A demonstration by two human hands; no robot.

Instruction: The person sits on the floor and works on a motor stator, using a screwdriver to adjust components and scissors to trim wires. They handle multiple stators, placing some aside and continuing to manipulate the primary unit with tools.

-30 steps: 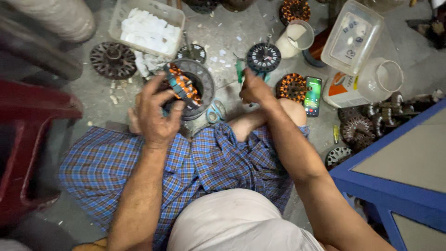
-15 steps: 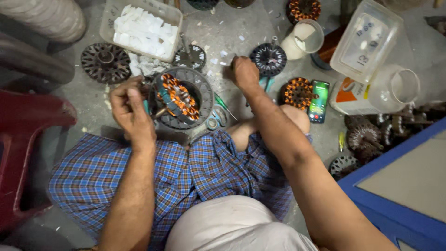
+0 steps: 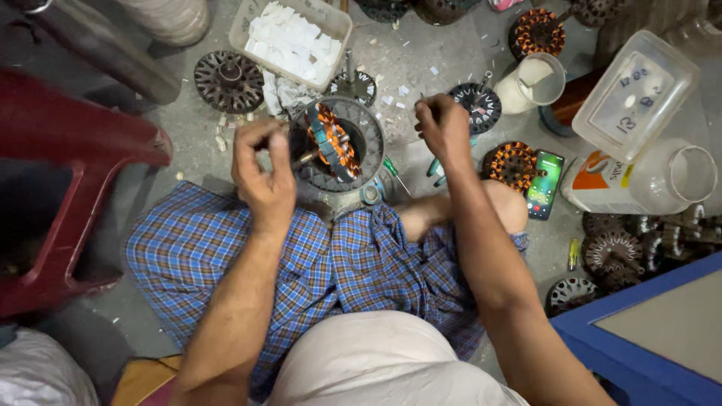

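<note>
fingers of the left hand (image 3: 263, 177) are curled in narrow, pinched together just left of the motor winding (image 3: 332, 143); whether they hold a wire is too small to tell. fingers of the right hand (image 3: 444, 128) are closed in a loose fist, raised to the right of the winding, and what they grip, if anything, cannot be made out. the winding, copper-orange coils on a dark core, sits tilted inside a round grey metal housing (image 3: 361, 135) on the floor, right in front of the person's knees and between the two hands. a screwdriver with a green handle (image 3: 395, 174) lies just beside the housing. the person sits on a grey concrete floor (image 3: 188, 135) scattered with white paper scraps, legs covered by blue checked cloth (image 3: 338, 263). a plastic tub of white paper pieces (image 3: 293, 37) stands beyond the housing, with a bare dark core (image 3: 228, 80) to its left. a second copper winding (image 3: 511, 164) and a lit phone (image 3: 544, 184) lie to the right, near clear plastic jars (image 3: 639, 177). a red plastic stool (image 3: 60, 188) stands at the left, a blue desk (image 3: 647, 338) at the lower right.
</note>
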